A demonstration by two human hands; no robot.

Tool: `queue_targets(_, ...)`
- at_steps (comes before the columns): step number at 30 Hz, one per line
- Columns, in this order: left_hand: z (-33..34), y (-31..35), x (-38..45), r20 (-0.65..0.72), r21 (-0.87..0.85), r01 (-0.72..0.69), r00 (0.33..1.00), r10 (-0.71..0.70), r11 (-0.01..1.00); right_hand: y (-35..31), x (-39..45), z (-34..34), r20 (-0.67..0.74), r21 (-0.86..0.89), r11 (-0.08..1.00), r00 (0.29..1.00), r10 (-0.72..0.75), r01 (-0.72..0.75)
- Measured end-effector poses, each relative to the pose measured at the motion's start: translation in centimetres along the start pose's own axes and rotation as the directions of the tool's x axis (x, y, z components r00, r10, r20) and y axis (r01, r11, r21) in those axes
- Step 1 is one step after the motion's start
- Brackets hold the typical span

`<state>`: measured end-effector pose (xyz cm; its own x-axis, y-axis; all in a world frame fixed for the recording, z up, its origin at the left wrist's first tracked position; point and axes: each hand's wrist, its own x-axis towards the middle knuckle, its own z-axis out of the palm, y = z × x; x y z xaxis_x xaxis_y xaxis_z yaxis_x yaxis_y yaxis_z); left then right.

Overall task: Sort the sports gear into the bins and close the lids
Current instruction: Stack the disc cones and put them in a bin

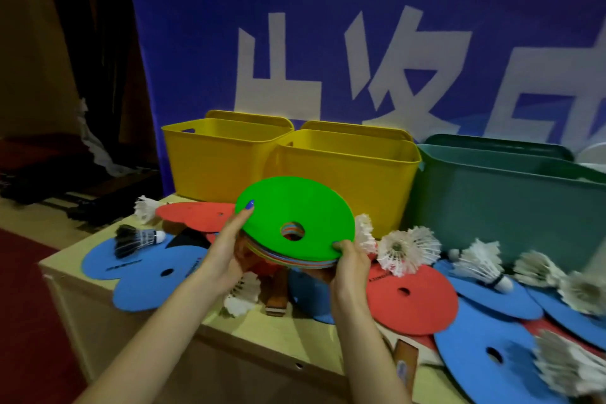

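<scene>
Discs in a stack [296, 233], green on top, held level between my left hand [226, 249] and right hand [349, 264], fingers curled round opposite edges; open yellow bins [347, 174] stand just beyond, far side.

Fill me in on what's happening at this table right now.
A person holds a stack of flat discs, green one on top, between the left hand and right hand, above a wooden table. Behind it stand two yellow bins and a green bin, all open, lids not on. Blue and red discs and shuttlecocks lie scattered on the table, unsorted.
</scene>
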<state>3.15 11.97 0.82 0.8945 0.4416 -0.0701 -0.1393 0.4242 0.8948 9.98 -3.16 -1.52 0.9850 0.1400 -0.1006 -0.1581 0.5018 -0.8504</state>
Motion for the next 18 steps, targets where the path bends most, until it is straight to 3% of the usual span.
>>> queue_targets(2,1.2,-0.3,-0.9,0.101,-0.131,0.067,0.993,-0.054,0.989,-1.6,-0.1,-0.6,0.024,-0.035,0.996,0.997,-0.076,0.077)
queue_targets(5,2.6,-0.2,-1.5,0.209,-0.186,0.085,0.977,-0.045,0.979,-4.1,-0.4,-1.2,0.061,-0.102,0.983,0.987,-0.149,0.154)
queue_targets(12,4.7,-0.2,-1.3,0.327,-0.300,0.133,0.945,-0.029,0.944,-6.7,-1.6,-2.0,0.186,-0.405,0.896,0.976,-0.114,0.183)
queue_targets(18,5.5,0.7,-1.7,0.360,-0.308,0.134,0.933,-0.015,0.942,-7.6,-0.9,-1.7,0.228,-0.349,0.902,0.957,-0.180,0.253)
